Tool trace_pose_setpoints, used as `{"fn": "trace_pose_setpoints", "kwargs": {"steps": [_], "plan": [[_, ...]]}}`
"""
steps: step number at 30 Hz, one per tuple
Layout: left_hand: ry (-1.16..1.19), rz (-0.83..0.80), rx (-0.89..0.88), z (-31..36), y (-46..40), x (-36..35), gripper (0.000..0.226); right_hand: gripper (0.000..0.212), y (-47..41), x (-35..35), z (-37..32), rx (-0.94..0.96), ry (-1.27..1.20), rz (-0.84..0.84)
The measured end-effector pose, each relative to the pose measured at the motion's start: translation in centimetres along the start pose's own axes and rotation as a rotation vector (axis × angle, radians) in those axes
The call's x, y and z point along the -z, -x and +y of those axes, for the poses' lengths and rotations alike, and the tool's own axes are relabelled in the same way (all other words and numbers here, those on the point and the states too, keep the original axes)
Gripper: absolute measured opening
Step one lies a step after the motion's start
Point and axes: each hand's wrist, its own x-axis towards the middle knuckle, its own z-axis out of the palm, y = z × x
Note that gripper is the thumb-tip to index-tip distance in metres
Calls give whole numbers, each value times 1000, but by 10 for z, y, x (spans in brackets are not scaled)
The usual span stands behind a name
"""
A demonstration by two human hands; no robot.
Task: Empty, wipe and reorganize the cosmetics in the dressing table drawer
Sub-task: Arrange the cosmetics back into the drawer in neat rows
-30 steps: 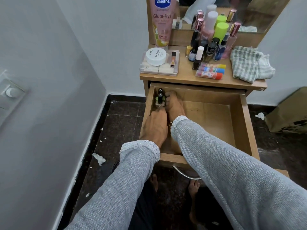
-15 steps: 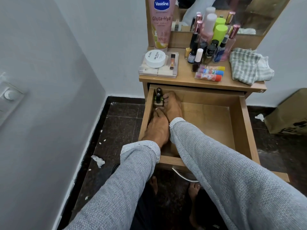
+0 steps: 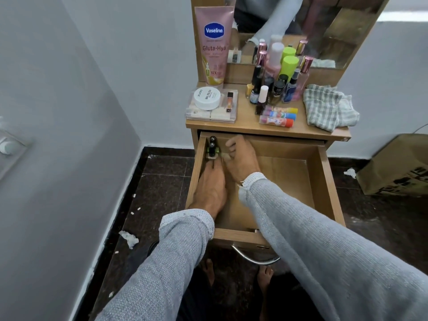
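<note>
The wooden drawer (image 3: 324, 181) is pulled open. In its far left corner stand small bottles (image 3: 212, 145) with black caps and green bodies. My left hand (image 3: 209, 188) reaches along the left wall, and its fingertips pinch the base of the nearest bottle. My right hand (image 3: 242, 159) is beside it, fingers curled round a small pale-green item (image 3: 225, 155) that is mostly hidden. More cosmetics stand on the tabletop (image 3: 247, 112): a cluster of bottles (image 3: 275, 84), a pink Vaseline tube (image 3: 213, 46), three lip balm sticks (image 3: 279, 115), and a clear box (image 3: 212, 112) with a white jar (image 3: 206, 98) on it.
A checked cloth (image 3: 324, 107) lies bunched at the tabletop's right end. The mirror (image 3: 301, 26) rises behind the bottles. A cardboard box (image 3: 398, 167) sits on the dark floor at right. Paper scraps (image 3: 129, 237) lie by the left wall. The drawer handle (image 3: 254, 259) juts toward me.
My right hand has drawn slightly to the right of the bottles with its fingers curled. My left hand stays at the bottles' base.
</note>
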Motion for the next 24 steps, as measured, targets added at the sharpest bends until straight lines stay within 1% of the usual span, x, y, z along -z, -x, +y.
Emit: {"fn": "trace_pose_setpoints", "kwargs": {"steps": [4,7,11,13,15,16,21,24], "plan": [[19,125,-110,6,2,6,50,16,-4,45,-15,142,50,38],[33,172,-130,8,4,9,43,10,-7,75,-30,222,86,94],[30,195,-134,10,4,9,38,3,-24,116,-53,352,111,223],[28,197,-134,10,4,8,36,1,-44,133,-64,386,134,298],[26,201,-132,9,4,8,36,3,-69,145,-75,388,210,336],[24,203,-132,9,4,8,35,5,-81,149,-78,378,259,318],[27,220,-126,8,5,8,35,17,-115,149,-90,352,597,120],[26,223,-129,7,4,7,36,25,-115,143,-93,347,711,74]]}}
